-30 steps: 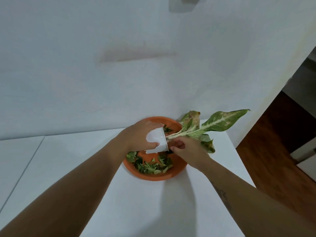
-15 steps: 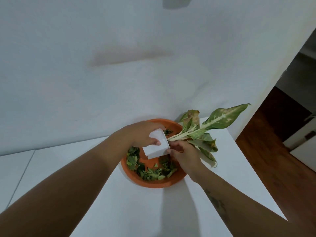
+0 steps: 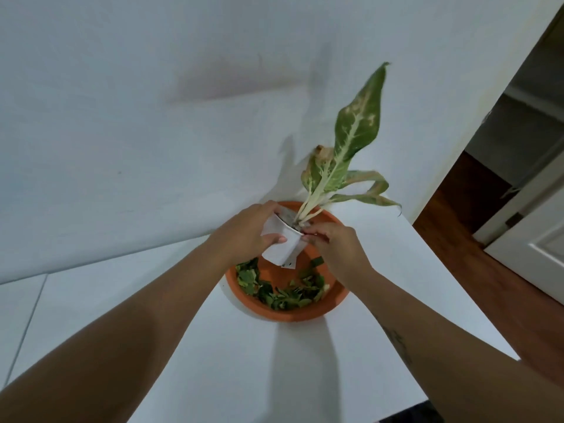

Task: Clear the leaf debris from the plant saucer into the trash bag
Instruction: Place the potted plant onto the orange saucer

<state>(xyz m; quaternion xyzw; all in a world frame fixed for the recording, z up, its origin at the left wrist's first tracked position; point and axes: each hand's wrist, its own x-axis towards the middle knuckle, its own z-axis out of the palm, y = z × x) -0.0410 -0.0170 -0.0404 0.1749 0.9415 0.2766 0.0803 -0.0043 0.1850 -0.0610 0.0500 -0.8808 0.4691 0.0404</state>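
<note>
An orange plant saucer (image 3: pixel 308 314) sits on the white table near the wall. Green leaf debris (image 3: pixel 282 293) lies scattered in its near half. Above the saucer I hold a small white pot (image 3: pixel 285 244) with a variegated green plant (image 3: pixel 351 148), now nearly upright and lifted off the saucer. My left hand (image 3: pixel 247 233) grips the pot's left side. My right hand (image 3: pixel 334 244) pinches the pot's rim on the right. No trash bag is in view.
The white table (image 3: pixel 244 361) meets a white wall behind the saucer. Its right edge drops to a brown wooden floor (image 3: pixel 476 270). A white door and doorway (image 3: pixel 534 224) stand at the far right.
The plant pot has swung from lying tilted to the right to nearly upright and risen above the saucer. Both hands stayed on it.
</note>
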